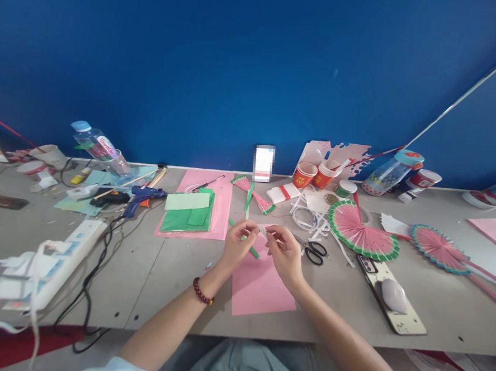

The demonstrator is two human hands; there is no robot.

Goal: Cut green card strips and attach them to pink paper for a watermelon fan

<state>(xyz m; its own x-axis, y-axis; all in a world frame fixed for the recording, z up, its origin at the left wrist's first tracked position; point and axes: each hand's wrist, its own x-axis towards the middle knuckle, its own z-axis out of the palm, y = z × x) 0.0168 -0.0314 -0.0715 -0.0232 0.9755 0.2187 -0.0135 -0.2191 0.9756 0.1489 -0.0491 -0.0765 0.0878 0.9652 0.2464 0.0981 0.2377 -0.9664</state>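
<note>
In the head view, two hands meet over one pink sheet [262, 290] at the middle of the counter's [175, 270] front edge: the left hand [238, 242] pinches one green strip [254, 252] in its grip, the right hand [286, 254] one small white scrap [263, 229]. Right of them lie one pair of scissors [316, 252], two open fans [363, 233] and one phone [392, 298]; one glue gun [143, 195] and two bottles [99, 145] sit toward the back edge.
</note>
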